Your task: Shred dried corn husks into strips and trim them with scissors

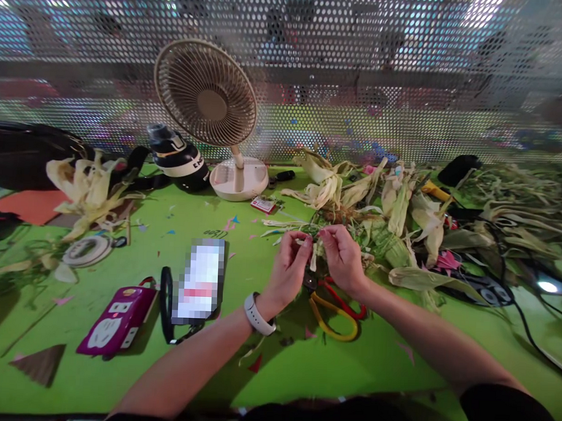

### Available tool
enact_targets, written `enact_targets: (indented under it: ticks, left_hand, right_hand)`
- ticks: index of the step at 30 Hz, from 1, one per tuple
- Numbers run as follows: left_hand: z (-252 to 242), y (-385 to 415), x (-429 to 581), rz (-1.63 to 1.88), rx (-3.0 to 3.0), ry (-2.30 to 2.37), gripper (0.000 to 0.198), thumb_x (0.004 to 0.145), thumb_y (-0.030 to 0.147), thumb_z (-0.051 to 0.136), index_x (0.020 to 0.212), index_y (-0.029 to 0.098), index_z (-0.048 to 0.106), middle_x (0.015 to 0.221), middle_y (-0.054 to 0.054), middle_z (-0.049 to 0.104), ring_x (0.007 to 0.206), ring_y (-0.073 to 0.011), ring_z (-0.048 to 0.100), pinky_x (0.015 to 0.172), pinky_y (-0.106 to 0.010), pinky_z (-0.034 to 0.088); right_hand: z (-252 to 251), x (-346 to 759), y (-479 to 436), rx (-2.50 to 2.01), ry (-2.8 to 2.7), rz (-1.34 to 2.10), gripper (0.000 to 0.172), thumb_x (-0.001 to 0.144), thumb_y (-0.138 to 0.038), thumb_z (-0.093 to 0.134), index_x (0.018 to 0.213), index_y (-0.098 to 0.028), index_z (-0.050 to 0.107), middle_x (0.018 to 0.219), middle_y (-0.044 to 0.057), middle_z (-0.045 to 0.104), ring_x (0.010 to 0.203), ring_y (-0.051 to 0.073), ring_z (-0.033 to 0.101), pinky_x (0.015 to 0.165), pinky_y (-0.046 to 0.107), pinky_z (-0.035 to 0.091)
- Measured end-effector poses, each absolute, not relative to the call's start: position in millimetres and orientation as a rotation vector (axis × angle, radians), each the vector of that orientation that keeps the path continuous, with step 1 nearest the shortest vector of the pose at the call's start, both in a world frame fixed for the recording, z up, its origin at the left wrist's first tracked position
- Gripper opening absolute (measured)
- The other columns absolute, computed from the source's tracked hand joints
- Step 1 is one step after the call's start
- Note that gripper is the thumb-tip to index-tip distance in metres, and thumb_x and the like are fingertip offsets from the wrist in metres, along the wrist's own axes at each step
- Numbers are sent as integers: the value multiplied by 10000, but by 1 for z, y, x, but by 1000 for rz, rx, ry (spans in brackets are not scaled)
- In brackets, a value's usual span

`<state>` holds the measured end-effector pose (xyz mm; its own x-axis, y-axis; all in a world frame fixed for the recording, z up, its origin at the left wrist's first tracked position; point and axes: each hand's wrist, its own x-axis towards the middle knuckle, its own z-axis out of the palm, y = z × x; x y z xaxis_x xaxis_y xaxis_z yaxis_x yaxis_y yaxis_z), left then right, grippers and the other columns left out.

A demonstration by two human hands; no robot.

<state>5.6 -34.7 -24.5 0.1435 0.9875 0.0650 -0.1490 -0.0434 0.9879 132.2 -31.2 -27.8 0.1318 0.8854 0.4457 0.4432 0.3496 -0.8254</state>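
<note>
My left hand [290, 269] is closed in a pinch over the middle of the green table [248, 369], a pale band on its wrist. My right hand [344, 259] faces it, thumb and forefinger pinched together. What the fingertips hold is too small to make out. Thin green plant strands and a pale husk strip [313, 258] show around and between the two hands. Just under them lie scissors [336, 326] with one yellow and one red handle, their blades partly hidden. Dried corn husks [326, 178] are heaped behind and to the right of my hands.
A fan [206, 103] and a black-and-white bottle [183, 164] stand before the perforated metal screen [308, 82]. On the left are a phone [199, 281], a purple pouch [118, 321], a tape roll [86, 251] and a husk flower [90, 188]. Cables [530, 336] run along the right.
</note>
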Motion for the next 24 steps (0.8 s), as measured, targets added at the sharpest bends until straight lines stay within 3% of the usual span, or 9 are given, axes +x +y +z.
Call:
enact_targets:
  ticks: [5, 7, 9, 11, 16, 24]
  left_hand:
    - [-26, -27, 2, 1381, 1152, 1000, 336, 819, 442, 613, 1065, 248, 492, 831, 19, 533, 749, -116, 510, 696, -244, 426]
    - [-28, -23, -1, 1392, 1108, 1041, 292, 819, 488, 591, 917, 220, 527, 769, 21, 530, 687, -112, 497, 655, -246, 419]
    - [-29, -22, -2, 1252, 1092, 1070, 403, 847, 573, 483, 726, 190, 520, 642, 13, 508, 575, -112, 460, 555, -254, 380]
    - [-30, -25, -2, 1081, 1132, 1038, 489, 857, 614, 413, 653, 181, 513, 585, 3, 495, 532, -116, 442, 513, -259, 349]
    - [-27, -35, 3, 1008, 1283, 848, 333, 843, 495, 548, 723, 189, 498, 619, 33, 463, 566, -101, 410, 542, -232, 350]
    - [-24, -33, -6, 962, 1318, 794, 295, 844, 447, 569, 727, 180, 532, 661, 14, 515, 616, -110, 443, 587, -231, 378]
  right_hand:
    - [-26, 135, -29, -1281, -1482, 413, 180, 925, -338, 454, 864, -197, 549, 676, -20, 576, 578, 109, 511, 564, 222, 411]
    - [-24, 137, -28, -1284, -1478, 386, 179, 921, -338, 459, 861, -195, 549, 669, -22, 572, 567, 107, 505, 554, 221, 404]
    - [-23, 138, -27, -1286, -1471, 373, 178, 919, -336, 459, 858, -195, 548, 652, -28, 560, 544, 103, 490, 534, 218, 391]
    - [-23, 139, -26, -1283, -1466, 364, 176, 920, -331, 458, 858, -193, 547, 654, -28, 560, 539, 100, 487, 528, 216, 387]
    - [-25, 139, -25, -1293, -1477, 413, 192, 922, -347, 454, 855, -191, 544, 661, -22, 560, 567, 108, 498, 558, 222, 404]
    - [-17, 146, -21, -1292, -1419, 450, 207, 922, -357, 450, 819, -193, 525, 613, -42, 496, 528, 94, 428, 520, 213, 365]
